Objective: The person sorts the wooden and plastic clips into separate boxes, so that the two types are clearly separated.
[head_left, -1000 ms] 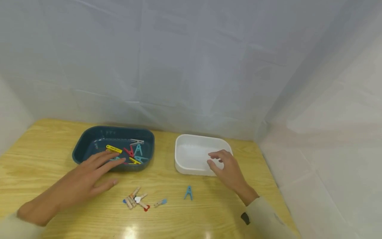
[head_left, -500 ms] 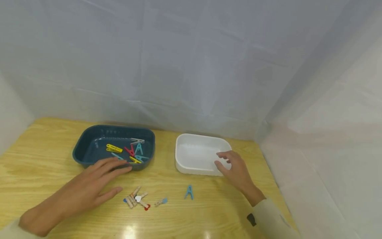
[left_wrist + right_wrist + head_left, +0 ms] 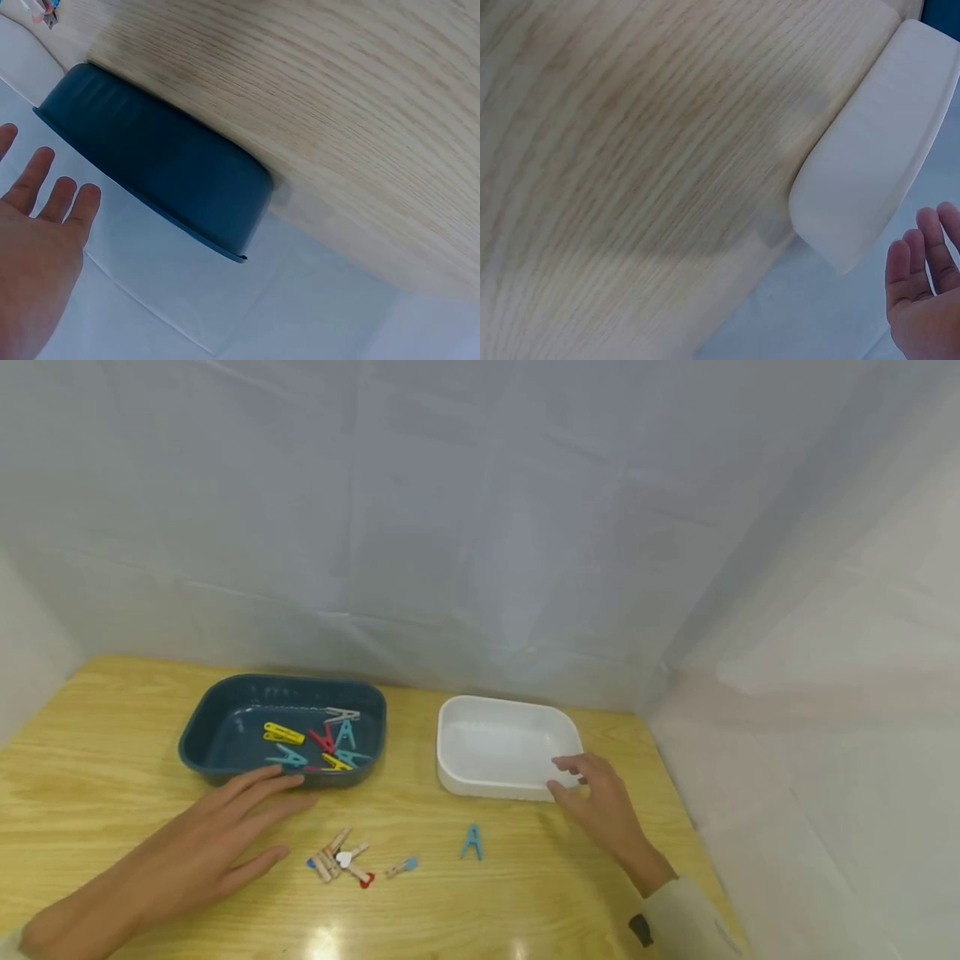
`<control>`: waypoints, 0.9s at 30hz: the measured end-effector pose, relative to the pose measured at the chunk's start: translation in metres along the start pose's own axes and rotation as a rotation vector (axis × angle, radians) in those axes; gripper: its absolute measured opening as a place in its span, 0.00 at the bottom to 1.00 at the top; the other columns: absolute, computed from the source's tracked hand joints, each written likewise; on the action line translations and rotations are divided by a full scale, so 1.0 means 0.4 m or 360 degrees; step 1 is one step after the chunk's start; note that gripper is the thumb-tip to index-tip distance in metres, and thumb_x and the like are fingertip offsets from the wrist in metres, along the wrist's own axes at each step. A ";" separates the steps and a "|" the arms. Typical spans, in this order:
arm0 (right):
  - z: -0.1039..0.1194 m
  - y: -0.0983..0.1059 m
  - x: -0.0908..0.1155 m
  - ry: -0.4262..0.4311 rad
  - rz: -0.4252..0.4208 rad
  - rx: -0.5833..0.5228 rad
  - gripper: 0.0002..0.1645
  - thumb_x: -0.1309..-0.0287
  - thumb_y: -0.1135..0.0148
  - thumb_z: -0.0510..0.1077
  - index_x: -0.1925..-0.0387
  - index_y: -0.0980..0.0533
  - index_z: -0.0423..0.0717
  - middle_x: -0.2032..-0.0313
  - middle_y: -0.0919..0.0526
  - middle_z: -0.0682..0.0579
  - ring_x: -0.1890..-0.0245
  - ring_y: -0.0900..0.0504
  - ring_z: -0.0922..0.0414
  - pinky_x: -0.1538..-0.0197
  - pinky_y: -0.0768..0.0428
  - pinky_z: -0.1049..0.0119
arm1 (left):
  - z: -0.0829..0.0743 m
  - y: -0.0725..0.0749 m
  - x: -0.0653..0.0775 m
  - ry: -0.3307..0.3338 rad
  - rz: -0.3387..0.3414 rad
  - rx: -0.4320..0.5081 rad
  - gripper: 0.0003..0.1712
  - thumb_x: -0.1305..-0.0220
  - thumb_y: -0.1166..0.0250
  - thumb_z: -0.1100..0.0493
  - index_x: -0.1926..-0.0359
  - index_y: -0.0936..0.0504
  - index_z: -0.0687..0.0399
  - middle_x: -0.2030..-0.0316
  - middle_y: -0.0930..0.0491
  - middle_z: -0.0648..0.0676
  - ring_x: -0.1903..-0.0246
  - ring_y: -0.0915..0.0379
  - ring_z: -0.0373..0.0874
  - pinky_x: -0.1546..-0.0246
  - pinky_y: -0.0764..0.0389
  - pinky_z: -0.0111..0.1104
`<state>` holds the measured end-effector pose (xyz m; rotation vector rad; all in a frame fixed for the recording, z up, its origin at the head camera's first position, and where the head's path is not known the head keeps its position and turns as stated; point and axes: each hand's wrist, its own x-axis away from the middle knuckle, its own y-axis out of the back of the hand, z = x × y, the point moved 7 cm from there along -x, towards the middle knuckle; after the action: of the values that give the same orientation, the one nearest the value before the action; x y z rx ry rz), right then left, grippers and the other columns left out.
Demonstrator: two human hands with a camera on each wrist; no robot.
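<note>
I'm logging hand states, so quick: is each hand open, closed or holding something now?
Left hand: open, holding nothing, by the dark blue tray.
Right hand: open, fingers relaxed, holding nothing, by the white tray.

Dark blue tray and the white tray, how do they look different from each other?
The dark blue tray holds several coloured clips, while the white tray shows nothing inside. The dark blue tray looks larger than the white tray. In the head view, the dark blue tray sits left of the white tray. Both have rounded corners and rest on the table.
</note>
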<state>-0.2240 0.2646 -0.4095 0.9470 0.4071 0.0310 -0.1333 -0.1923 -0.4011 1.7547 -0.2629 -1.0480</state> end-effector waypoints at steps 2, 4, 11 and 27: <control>-0.005 0.001 0.002 -0.0013 -0.0004 0.0006 0.21 0.32 0.24 0.46 0.41 0.15 0.43 0.45 0.13 0.47 0.47 0.16 0.45 0.46 0.14 0.49 | -0.003 0.001 0.007 -0.0004 -0.0002 -0.0001 0.31 0.18 0.42 0.34 0.26 0.21 0.45 0.29 0.21 0.55 0.29 0.33 0.55 0.16 0.65 0.21; -0.015 0.001 -0.001 -0.0041 -0.0002 0.0007 0.23 0.32 0.24 0.47 0.40 0.15 0.42 0.41 0.14 0.44 0.45 0.18 0.42 0.45 0.15 0.47 | -0.007 0.000 0.015 -0.0016 -0.0013 0.0009 0.31 0.17 0.45 0.33 0.27 0.21 0.44 0.29 0.21 0.55 0.21 0.39 0.49 0.16 0.65 0.22; -0.065 -0.008 -0.018 -0.0070 0.0034 0.0046 0.35 0.30 0.26 0.51 0.29 0.23 0.40 0.25 0.27 0.33 0.25 0.31 0.32 0.26 0.30 0.29 | -0.031 -0.017 0.030 -0.0124 -0.0046 0.0005 0.33 0.13 0.57 0.34 0.32 0.17 0.45 0.33 0.18 0.56 0.16 0.50 0.38 0.15 0.64 0.24; -0.110 -0.065 -0.049 -0.0170 0.0244 -0.0023 0.48 0.27 0.31 0.58 0.15 0.38 0.46 0.13 0.52 0.36 0.14 0.52 0.31 0.19 0.47 0.22 | -0.048 -0.090 0.024 -0.0217 0.0147 -0.0023 0.19 0.21 0.35 0.40 0.39 0.13 0.40 0.46 0.13 0.43 0.42 0.19 0.51 0.45 0.19 0.42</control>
<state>-0.2616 0.2798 -0.4463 0.9593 0.2348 0.1225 -0.1237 -0.1695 -0.4350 1.6450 -0.4169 -1.1011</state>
